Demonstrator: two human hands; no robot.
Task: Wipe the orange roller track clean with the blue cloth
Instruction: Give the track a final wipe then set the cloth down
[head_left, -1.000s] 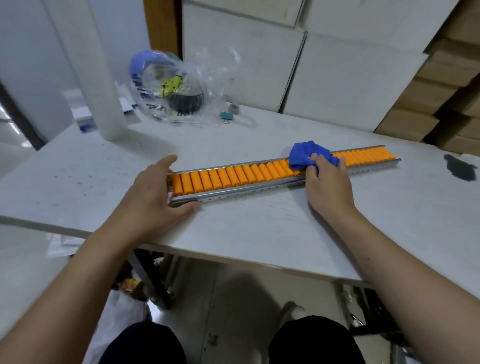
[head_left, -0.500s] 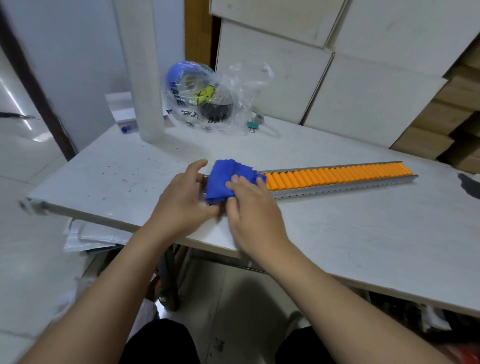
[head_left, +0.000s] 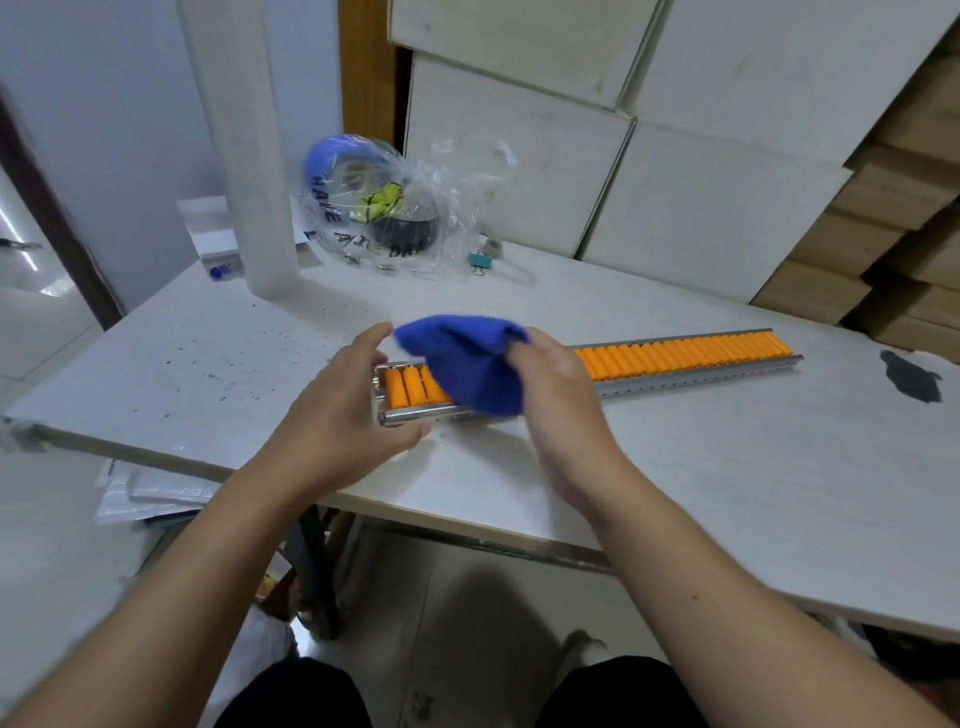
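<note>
Orange roller track (head_left: 675, 353) lying lengthwise on the white table (head_left: 727, 467), near end toward the left, far end running off to the right, metal side rails along both edges

Blue cloth (head_left: 467, 364) bunched and lifted over the near end of the track, hiding a stretch of rollers beneath; hard to tell whether touching them

Right hand (head_left: 561, 395) gripping the cloth at its right edge, fingers pinched into the fabric

Left hand (head_left: 343, 415) slack and open-fingered at the near end of the track, thumb tip against the front rail, forefinger raised close to the cloth's left corner, nothing clasped

Behind, a tall roll of clear film (head_left: 244, 156) standing upright near the table's back left corner; beside it a clear plastic bag (head_left: 384, 208) holding blue, yellow and black items; a teal binder clip (head_left: 479, 261) just right of the bag

White cartons (head_left: 675, 182) stacked along the wall, brown cardboard boxes (head_left: 904, 234) at far right

Dark smear (head_left: 911, 376) on the tabletop past the track's far end; black specks scattered over the left side
</note>
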